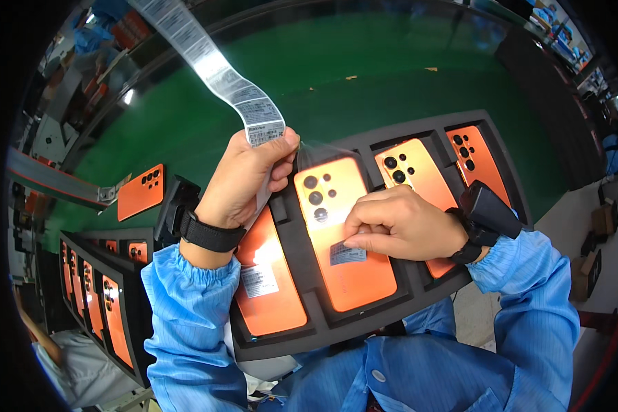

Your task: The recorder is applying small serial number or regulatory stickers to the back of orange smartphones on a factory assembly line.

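Note:
My left hand (244,172) is closed round a long strip of silvery printed labels (254,103), which runs up and away to the upper left. Thumb and fingers of my right hand (405,223) pinch the edge of a small grey label (347,254) at the back of an orange phone (357,288). Whether the label lies flat on the phone or just above it, I cannot tell. To its left, another orange phone (271,312) bears a pale label (259,281). Both phones sit camera side up in slots of a black foam tray (268,347).
Two more orange phones (408,158) (474,151) fill the tray's right slots. One loose orange phone (141,196) lies on the green table (391,75). At the lower left stands another black tray (136,302) with several phones. A person's arm (40,329) shows beyond it.

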Motion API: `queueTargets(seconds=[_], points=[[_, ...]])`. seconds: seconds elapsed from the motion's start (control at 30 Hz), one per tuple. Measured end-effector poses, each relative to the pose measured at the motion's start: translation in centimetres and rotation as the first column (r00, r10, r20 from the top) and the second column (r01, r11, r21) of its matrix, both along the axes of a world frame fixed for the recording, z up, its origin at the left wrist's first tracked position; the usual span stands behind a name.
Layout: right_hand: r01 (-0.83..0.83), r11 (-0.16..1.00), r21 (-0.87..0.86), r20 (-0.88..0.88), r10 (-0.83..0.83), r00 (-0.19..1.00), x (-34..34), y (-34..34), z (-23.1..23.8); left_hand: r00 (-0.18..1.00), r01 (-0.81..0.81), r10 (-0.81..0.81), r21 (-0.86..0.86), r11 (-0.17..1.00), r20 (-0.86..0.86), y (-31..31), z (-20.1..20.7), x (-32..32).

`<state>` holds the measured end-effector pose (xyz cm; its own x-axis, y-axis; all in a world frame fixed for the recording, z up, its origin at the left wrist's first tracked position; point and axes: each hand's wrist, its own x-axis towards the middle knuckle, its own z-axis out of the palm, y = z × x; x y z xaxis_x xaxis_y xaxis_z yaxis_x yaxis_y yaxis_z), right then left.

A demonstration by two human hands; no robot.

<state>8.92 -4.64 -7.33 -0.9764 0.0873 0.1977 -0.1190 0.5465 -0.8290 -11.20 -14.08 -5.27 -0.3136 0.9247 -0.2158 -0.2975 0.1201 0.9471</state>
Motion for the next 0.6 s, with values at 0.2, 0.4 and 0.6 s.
queueTargets(seconds=[0.2,0.4,0.6], points=[[-0.071,0.997,-0.001,0.042,0.071,0.997,0.05,0.57,-0.51,1.000,-0.019,0.018,0.021,1.000,0.023,-0.02,-0.10,0.17],[-0.086,0.996,0.012,-0.019,0.087,0.996,-0.35,0.61,-0.87,0.999,0.038,-0.038,0.035,0.999,0.004,-0.08,-0.59,-0.17],[-0.077,0.997,-0.004,0.000,0.077,0.997,-0.42,0.55,-0.75,0.999,0.045,-0.045,0.025,0.999,-0.014,0.03,-0.58,-0.17]])
